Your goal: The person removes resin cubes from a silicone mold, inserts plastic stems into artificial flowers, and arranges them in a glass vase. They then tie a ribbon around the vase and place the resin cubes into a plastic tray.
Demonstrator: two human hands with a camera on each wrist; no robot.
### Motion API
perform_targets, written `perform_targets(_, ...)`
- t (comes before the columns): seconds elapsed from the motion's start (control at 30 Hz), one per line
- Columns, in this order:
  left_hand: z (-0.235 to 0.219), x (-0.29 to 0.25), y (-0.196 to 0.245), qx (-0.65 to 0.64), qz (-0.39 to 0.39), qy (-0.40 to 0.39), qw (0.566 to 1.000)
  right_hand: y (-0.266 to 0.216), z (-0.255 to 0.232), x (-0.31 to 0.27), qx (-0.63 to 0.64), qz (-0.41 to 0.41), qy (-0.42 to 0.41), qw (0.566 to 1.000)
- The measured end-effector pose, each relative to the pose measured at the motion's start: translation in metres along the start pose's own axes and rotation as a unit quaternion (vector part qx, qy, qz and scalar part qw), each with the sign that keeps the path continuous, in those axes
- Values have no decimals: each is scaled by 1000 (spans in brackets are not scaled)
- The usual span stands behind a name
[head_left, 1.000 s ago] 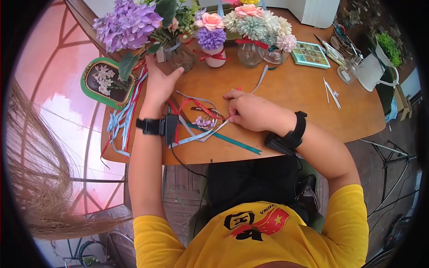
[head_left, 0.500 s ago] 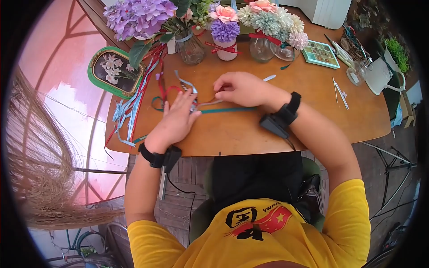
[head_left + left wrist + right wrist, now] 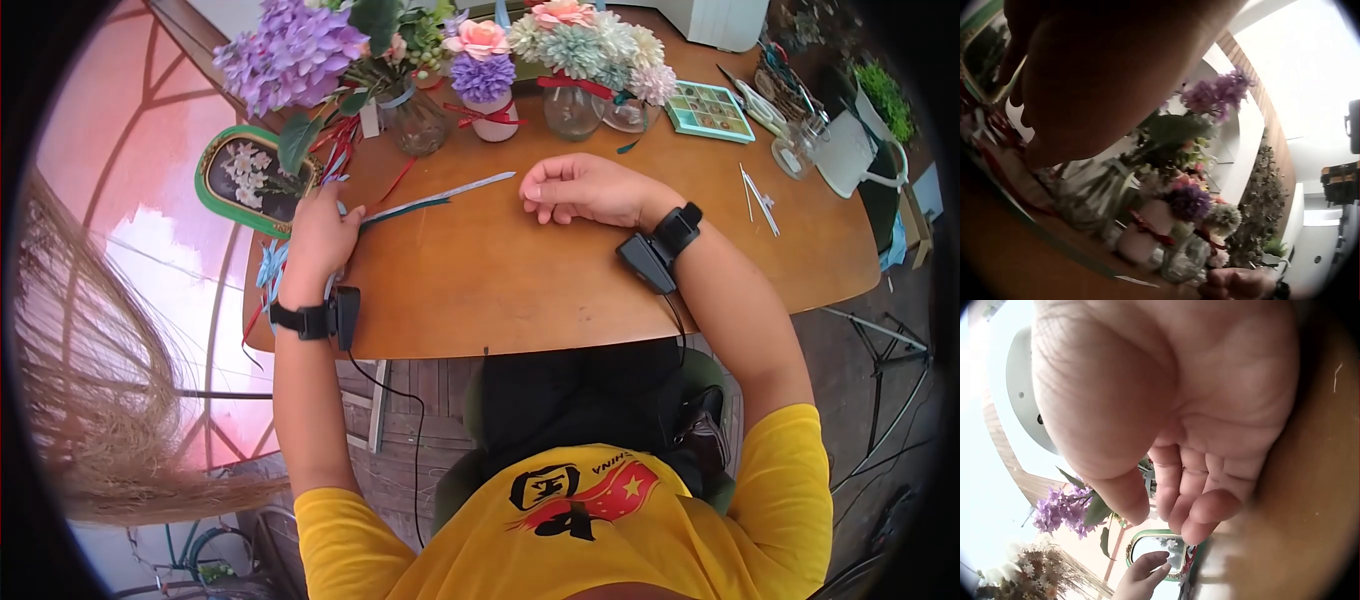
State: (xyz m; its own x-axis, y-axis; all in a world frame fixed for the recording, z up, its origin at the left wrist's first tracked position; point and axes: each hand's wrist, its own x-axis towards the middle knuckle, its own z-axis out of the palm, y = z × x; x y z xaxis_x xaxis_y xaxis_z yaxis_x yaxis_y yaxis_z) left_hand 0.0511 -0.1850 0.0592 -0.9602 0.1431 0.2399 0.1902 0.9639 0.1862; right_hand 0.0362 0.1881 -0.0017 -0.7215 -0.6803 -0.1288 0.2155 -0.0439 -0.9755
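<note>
My left hand point(image 3: 322, 235) is over the left end of the table, thumb apart from its fingers, close to a bunch of ribbons point(image 3: 338, 150). A pale grey-blue ribbon point(image 3: 470, 188) and a dark green ribbon point(image 3: 415, 212) stretch rightward from beside it. Part of the ribbon bunch is hidden under that hand. In the right wrist view the left hand point(image 3: 1141, 578) appears in front of the green oval frame point(image 3: 1130, 551). My right hand point(image 3: 585, 190) hovers above the middle of the table, fingers loosely curled and holding nothing. The pale ribbon's tip lies just left of its fingers.
Along the back edge stand a glass vase point(image 3: 415, 125) of purple flowers, a pink vase point(image 3: 492, 122) and a round glass vase point(image 3: 572, 112). A green-framed oval picture point(image 3: 205, 185) leans at the left. Right of these lie a compartment box point(image 3: 710, 112), pliers point(image 3: 760, 110) and white sticks point(image 3: 757, 203).
The ribbons from the middle of the table have moved left with my left hand, to the pile there. My right hand has let go of a ribbon and moved right.
</note>
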Motion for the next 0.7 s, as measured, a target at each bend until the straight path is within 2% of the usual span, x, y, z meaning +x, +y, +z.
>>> perform_targets(0.03, -6, 0, 18, 6, 11, -11, 1000, 1, -3, 1, 25, 1, 1, 1000)
perform_targets(0.13, 0, 4, 60, -152, 32, -167, 974, 5, -10, 4, 92, 0, 4, 996)
perform_targets(0.23, 35, 10, 79, -167, 81, -230, 955, 4, -11, 0, 129, -22, 20, 991)
perform_targets(0.33, 62, 14, 77, -17, 152, -95, 984, 7, -12, -1, 128, -26, 13, 991)
perform_targets(0.37, 60, 20, 77, -14, 91, -153, 984, 8, -14, 0, 121, -26, 14, 992)
perform_targets(0.47, 55, 29, 60, -3, 14, -159, 987, 10, -13, 2, 109, -19, 13, 994)
perform_targets(0.63, 67, 53, 0, 39, -61, -137, 988, 8, -12, 1, 114, -10, 12, 993)
perform_targets(0.7, 66, 62, -14, -8, -108, -142, 984, 9, -11, 1, 101, -13, 21, 995)
